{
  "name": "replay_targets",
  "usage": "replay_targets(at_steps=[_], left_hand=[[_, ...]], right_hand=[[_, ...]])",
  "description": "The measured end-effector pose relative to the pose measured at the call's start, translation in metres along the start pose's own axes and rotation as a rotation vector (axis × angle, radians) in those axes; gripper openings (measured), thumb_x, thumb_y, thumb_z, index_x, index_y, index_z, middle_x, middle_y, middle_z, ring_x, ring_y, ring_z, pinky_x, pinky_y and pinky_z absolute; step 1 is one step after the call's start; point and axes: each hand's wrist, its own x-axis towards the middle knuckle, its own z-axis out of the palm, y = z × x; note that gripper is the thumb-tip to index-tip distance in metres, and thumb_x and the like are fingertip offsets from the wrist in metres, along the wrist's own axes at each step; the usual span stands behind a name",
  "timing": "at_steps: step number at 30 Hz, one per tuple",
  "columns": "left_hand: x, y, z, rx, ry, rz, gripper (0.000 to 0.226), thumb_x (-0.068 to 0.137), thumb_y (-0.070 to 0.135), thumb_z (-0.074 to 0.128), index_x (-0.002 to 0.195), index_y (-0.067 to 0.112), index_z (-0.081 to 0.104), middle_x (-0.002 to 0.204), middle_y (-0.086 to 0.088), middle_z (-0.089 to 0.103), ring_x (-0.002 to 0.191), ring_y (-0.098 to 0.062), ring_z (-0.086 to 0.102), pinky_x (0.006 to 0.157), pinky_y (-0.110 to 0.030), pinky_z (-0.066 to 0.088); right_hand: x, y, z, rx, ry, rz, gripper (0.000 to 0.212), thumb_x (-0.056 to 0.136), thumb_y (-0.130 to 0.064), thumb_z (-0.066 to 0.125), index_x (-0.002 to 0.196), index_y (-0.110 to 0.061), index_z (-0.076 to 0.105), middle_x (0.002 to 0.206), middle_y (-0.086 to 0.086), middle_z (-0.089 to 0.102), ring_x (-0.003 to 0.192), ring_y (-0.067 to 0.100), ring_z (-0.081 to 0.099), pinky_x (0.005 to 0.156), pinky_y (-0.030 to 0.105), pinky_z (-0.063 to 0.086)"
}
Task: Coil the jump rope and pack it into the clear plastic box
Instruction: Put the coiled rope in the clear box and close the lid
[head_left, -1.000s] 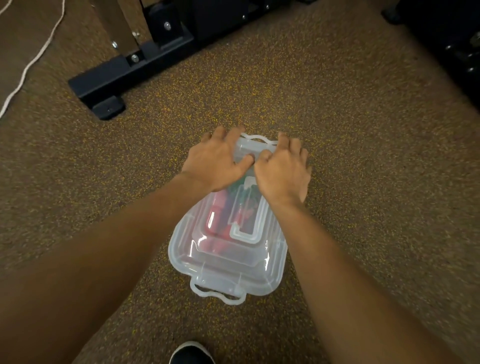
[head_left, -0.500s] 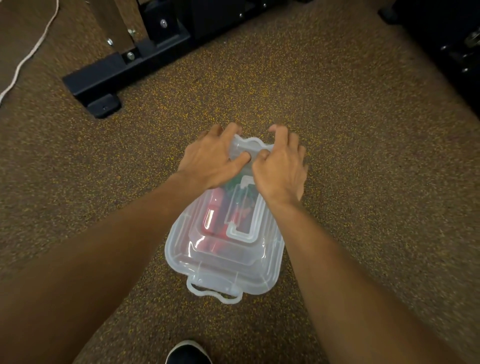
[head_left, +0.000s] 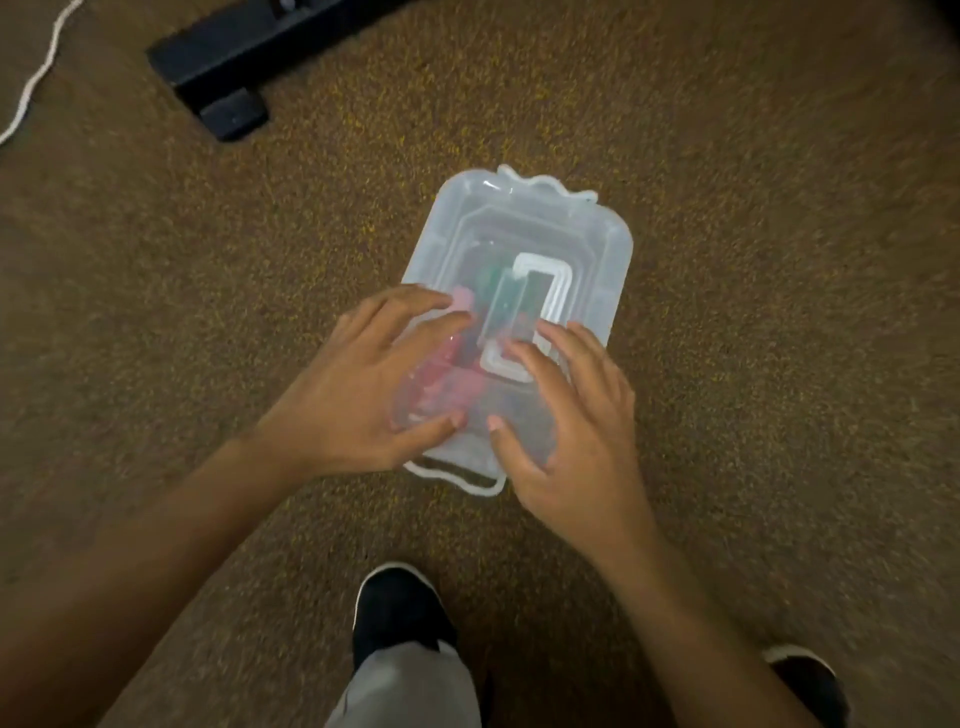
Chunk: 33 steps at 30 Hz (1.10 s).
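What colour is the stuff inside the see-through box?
Mostly pink-red, with some green, blurred through the lid of the clear plastic box. The head view shows it.

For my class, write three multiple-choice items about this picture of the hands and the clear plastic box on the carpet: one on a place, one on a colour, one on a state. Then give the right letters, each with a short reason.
1. Where do both hands rest?
A. on the near end of the box lid
B. on the carpet
C. on the black bar

2. What colour is the cord at the far left?
A. red
B. white
C. blue

3. What is the state of the box?
A. lid off
B. tipped on its side
C. lid on

Answers:
1 A: the left hand and right hand lie spread on the lid.
2 B: the cord is white on the brown carpet.
3 C: the lid covers the box, with blurred red and green contents below.
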Motion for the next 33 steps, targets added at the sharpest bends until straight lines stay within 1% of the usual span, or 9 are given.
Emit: replay_targets(at_steps=[3, 6, 11, 16, 19, 21, 23, 29, 33], left_hand=[[-0.032, -0.001, 0.01, -0.024, -0.097, 0.024, 0.091, 0.079, 0.058, 0.075, 0.152, 0.014, 0.043, 0.164, -0.014, 0.028, 0.156, -0.035, 0.01, 0.122, -0.059, 0.021], [-0.05, 0.0, 0.019, 0.027, -0.151, 0.059, 0.1, 0.075, 0.059, 0.077, 0.156, 0.017, 0.036, 0.168, -0.018, 0.013, 0.157, -0.038, -0.005, 0.123, -0.061, 0.016], [-0.055, -0.001, 0.032, 0.076, -0.143, 0.005, 0.105, 0.07, 0.051, 0.084, 0.156, 0.03, 0.027, 0.168, -0.007, 0.005, 0.156, -0.037, -0.007, 0.114, -0.066, 0.014], [-0.057, -0.004, 0.035, -0.01, -0.151, -0.032, 0.1, 0.07, 0.046, 0.084, 0.155, 0.032, 0.031, 0.169, -0.005, 0.006, 0.157, -0.033, -0.008, 0.108, -0.066, 0.022], [-0.06, -0.007, 0.026, -0.17, -0.102, -0.017, 0.084, 0.075, 0.042, 0.083, 0.148, 0.025, 0.045, 0.169, -0.008, 0.018, 0.158, -0.029, 0.001, 0.115, -0.07, 0.022], [-0.062, -0.01, 0.021, -0.288, -0.024, 0.0, 0.072, 0.076, 0.036, 0.085, 0.14, 0.018, 0.057, 0.163, -0.01, 0.035, 0.157, -0.028, 0.017, 0.12, -0.061, 0.027], [-0.061, -0.011, 0.017, -0.334, -0.005, -0.016, 0.067, 0.075, 0.035, 0.085, 0.135, 0.017, 0.062, 0.158, -0.008, 0.042, 0.155, -0.026, 0.023, 0.123, -0.052, 0.028], [-0.059, -0.013, 0.019, -0.327, 0.011, 0.003, 0.055, 0.074, 0.031, 0.085, 0.125, 0.021, 0.067, 0.152, -0.008, 0.05, 0.153, -0.028, 0.031, 0.12, -0.052, 0.034], [-0.059, -0.01, 0.02, -0.323, 0.062, -0.019, 0.047, 0.078, 0.028, 0.082, 0.122, 0.018, 0.069, 0.142, -0.008, 0.059, 0.15, -0.026, 0.037, 0.119, -0.044, 0.038]], right_hand=[[-0.037, 0.005, 0.006, -0.031, -0.119, -0.05, 0.075, 0.086, -0.059, 0.065, 0.149, -0.024, 0.047, 0.165, 0.005, 0.033, 0.158, 0.026, 0.017, 0.125, 0.053, 0.018], [-0.06, 0.011, 0.011, -0.111, -0.168, -0.127, 0.085, 0.08, -0.065, 0.069, 0.15, -0.026, 0.04, 0.166, 0.009, 0.029, 0.159, 0.031, 0.014, 0.126, 0.055, 0.016], [-0.072, 0.022, 0.032, -0.275, -0.12, -0.15, 0.092, 0.077, -0.048, 0.081, 0.152, -0.025, 0.033, 0.166, 0.011, 0.025, 0.157, 0.035, 0.014, 0.125, 0.056, 0.018], [-0.072, 0.028, 0.046, -0.294, -0.004, -0.185, 0.08, 0.081, -0.042, 0.08, 0.147, -0.023, 0.04, 0.16, 0.009, 0.03, 0.153, 0.034, 0.023, 0.124, 0.052, 0.019], [-0.071, 0.031, 0.036, -0.202, -0.062, -0.205, 0.076, 0.086, -0.052, 0.071, 0.151, -0.024, 0.042, 0.164, 0.007, 0.033, 0.154, 0.028, 0.021, 0.125, 0.049, 0.018], [-0.071, 0.033, 0.026, -0.116, -0.088, -0.188, 0.068, 0.091, -0.055, 0.064, 0.15, -0.025, 0.046, 0.164, 0.003, 0.036, 0.154, 0.024, 0.023, 0.124, 0.049, 0.023], [-0.069, 0.033, 0.021, -0.094, -0.094, -0.179, 0.065, 0.093, -0.053, 0.063, 0.149, -0.024, 0.049, 0.163, 0.001, 0.039, 0.154, 0.023, 0.025, 0.123, 0.05, 0.026], [-0.071, 0.026, 0.027, -0.002, -0.03, -0.132, 0.052, 0.095, -0.041, 0.067, 0.141, -0.017, 0.059, 0.159, 0.002, 0.044, 0.153, 0.023, 0.029, 0.123, 0.05, 0.027], [-0.07, 0.021, 0.031, 0.061, 0.061, -0.107, 0.04, 0.096, -0.029, 0.069, 0.134, -0.016, 0.065, 0.152, 0.002, 0.053, 0.148, 0.025, 0.037, 0.12, 0.048, 0.03]])
